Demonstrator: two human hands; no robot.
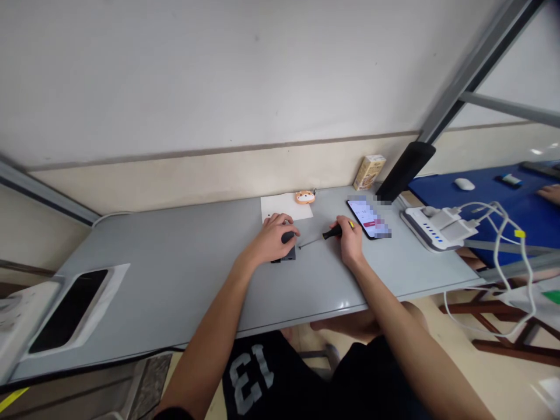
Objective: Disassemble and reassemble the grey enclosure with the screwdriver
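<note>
Both arms stretched forward, left hand [275, 238] palm-down, fingers [280, 220] curled, right hand [350, 236] closed in a grip

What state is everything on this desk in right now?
left hand: holding the dark device down
right hand: gripping the screwdriver, tip toward the device
phone: face up, screen lit
power strip: chargers plugged in
carton: upright

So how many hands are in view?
3. The left hand rests on a device, the right hand holds a screwdriver, and another person's hand lies at the far right edge. Others may be out of view.
</note>
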